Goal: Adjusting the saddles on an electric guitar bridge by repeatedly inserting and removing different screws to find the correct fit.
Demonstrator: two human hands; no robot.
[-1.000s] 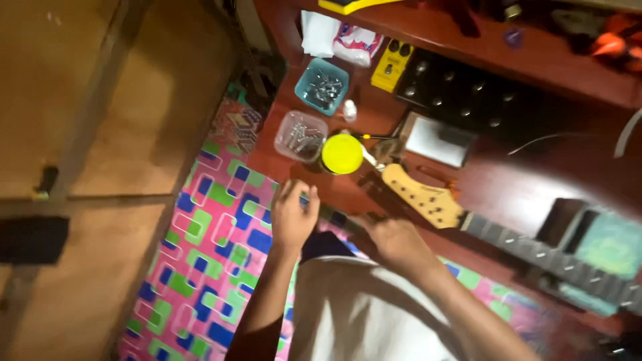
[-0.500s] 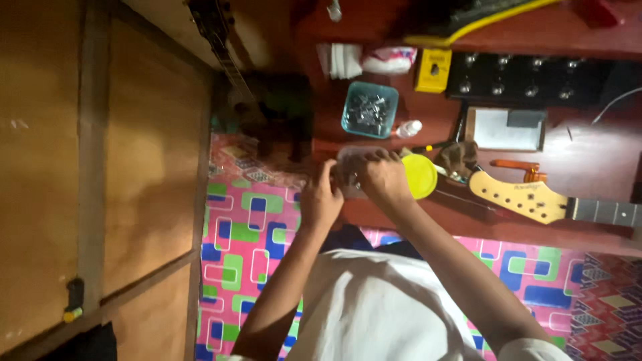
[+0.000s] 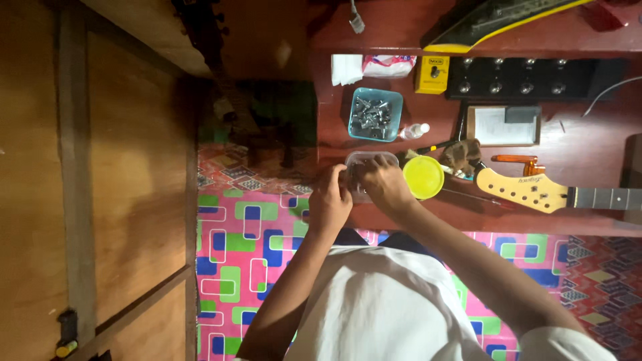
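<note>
Clear plastic tub (image 3: pixel 364 162) sat under both hands: left hand (image 3: pixel 330 200) gripped its near edge, right hand (image 3: pixel 382 185) curled over it, pinch unclear. Steadying it seemed wise. Beyond lay a yellow lid (image 3: pixel 423 177) and blue tray (image 3: pixel 376 114).

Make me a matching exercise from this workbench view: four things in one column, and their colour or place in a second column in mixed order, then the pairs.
Things:
1. round lid
2. tub of metal parts
3. guitar headstock
4. clear tub

Colour or place:
A. pale wood, to the right of the lid on the bench
B. under both hands at the bench's near edge
C. plain yellow
D. blue-green, farther back on the bench than the hands

Pairs: 1-C, 2-D, 3-A, 4-B

The left hand and right hand both rest on the clear tub.
</note>
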